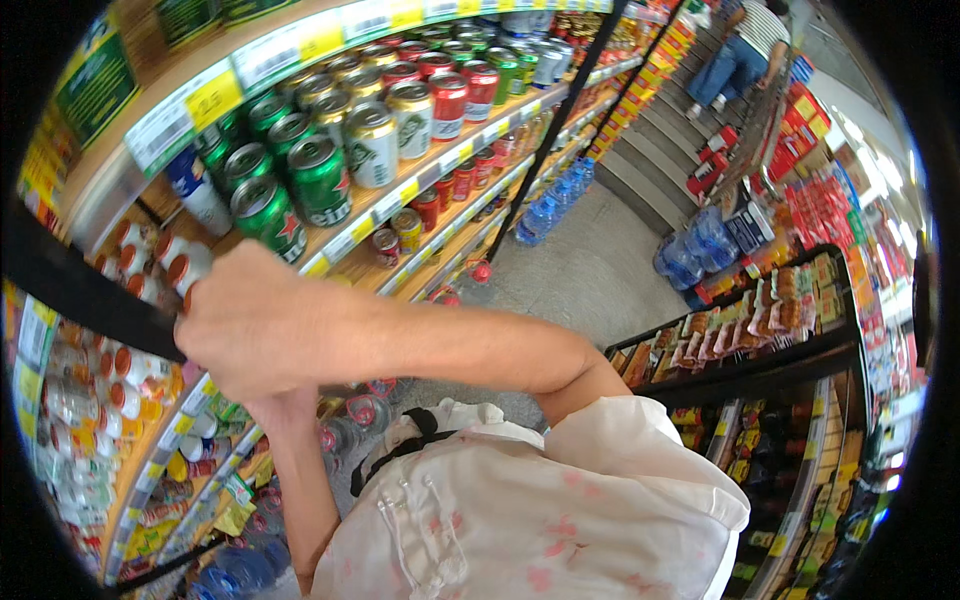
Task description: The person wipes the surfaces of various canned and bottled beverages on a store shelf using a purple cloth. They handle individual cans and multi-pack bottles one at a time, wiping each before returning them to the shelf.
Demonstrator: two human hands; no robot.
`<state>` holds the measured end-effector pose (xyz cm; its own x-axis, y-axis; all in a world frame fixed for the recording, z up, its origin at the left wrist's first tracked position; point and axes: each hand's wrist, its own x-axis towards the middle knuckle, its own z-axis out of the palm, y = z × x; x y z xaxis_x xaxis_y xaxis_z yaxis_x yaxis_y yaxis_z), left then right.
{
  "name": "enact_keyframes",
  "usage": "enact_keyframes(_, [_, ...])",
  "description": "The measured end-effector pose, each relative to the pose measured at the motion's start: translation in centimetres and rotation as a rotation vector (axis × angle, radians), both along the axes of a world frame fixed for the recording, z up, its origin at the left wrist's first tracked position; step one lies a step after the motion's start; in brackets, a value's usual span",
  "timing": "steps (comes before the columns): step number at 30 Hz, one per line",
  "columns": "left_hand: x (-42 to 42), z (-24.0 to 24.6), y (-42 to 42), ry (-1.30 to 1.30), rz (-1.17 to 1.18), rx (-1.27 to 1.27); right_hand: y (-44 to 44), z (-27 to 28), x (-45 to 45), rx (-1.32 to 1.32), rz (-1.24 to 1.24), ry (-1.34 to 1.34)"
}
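My right hand (247, 322) reaches across to the left with its fingers curled, at the end of a black shelf upright (90, 285). Whether it grips the upright or something else is hidden behind the knuckles. Just below it is my left hand (289, 409), mostly covered by the right, so what it holds cannot be seen. Green Heineken cans (270, 214) stand on the wooden shelf right above my right hand. White bottles with orange-brown caps (180, 266) are close to its left, and more capped bottles (135, 375) fill the shelf below.
White and gold cans (373, 142) and red cans (448, 105) continue along the shelf. Blue-tinted water bottles (540, 217) stand on the floor near stone steps (652, 165), where a person (739, 52) is. A black rack (847, 300) with packaged snacks (750, 326) stands at the right.
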<state>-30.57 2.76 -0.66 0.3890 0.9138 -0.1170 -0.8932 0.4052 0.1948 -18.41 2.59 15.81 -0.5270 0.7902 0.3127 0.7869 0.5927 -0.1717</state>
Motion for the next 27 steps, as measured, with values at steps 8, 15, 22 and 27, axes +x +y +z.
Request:
enact_keyframes(8, [0.0, -2.5, 0.3, -0.048, -0.077, 0.223, -3.4, -3.5, -0.3, 0.246, -0.061, 0.205])
enact_keyframes(15, [0.4, -2.8, 1.6, -0.119, -0.200, 0.316, -7.0, -4.5, 0.6, 0.294, 0.060, 0.220])
enact_keyframes(22, [-0.2, -3.5, 1.5, -0.069, -0.232, 0.289, -10.0, -5.2, 1.5, 0.243, 0.077, 0.128])
enact_keyframes(27, [0.1, -4.3, 0.7, -0.064, -0.202, 0.299, -11.2, -5.7, 2.0, 0.134, 0.102, 0.143])
